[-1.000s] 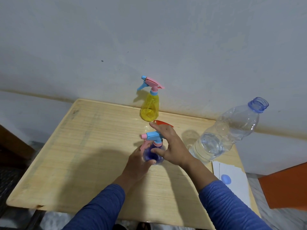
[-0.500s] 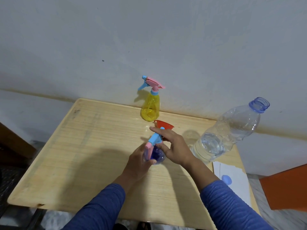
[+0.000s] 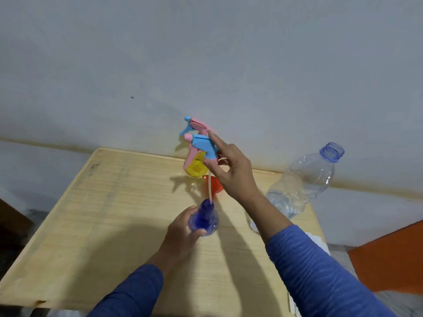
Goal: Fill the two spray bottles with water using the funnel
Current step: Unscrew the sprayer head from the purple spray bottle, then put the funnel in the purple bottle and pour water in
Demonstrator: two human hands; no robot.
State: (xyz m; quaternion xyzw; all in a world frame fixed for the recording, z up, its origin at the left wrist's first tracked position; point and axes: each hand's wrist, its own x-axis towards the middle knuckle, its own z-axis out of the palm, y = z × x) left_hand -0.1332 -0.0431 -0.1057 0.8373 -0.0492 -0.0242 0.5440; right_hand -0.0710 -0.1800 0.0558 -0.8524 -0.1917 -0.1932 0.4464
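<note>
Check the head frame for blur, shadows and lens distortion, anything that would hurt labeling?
Head view: mild motion blur on the right hand and the lifted spray head; the blue bottle in the left hand is soft too. Both arms cast long dark shadows across the table. Wide-angle bending leans the water bottle outward. No harsh glare; the wall is evenly lit.

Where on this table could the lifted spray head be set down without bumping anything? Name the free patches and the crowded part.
Free: the broad left half of the table, left of the left hand and blue bottle; also the near edge between the sleeves. Crowded: the far right, where the yellow spray bottle, red funnel and water bottle cluster.
</note>
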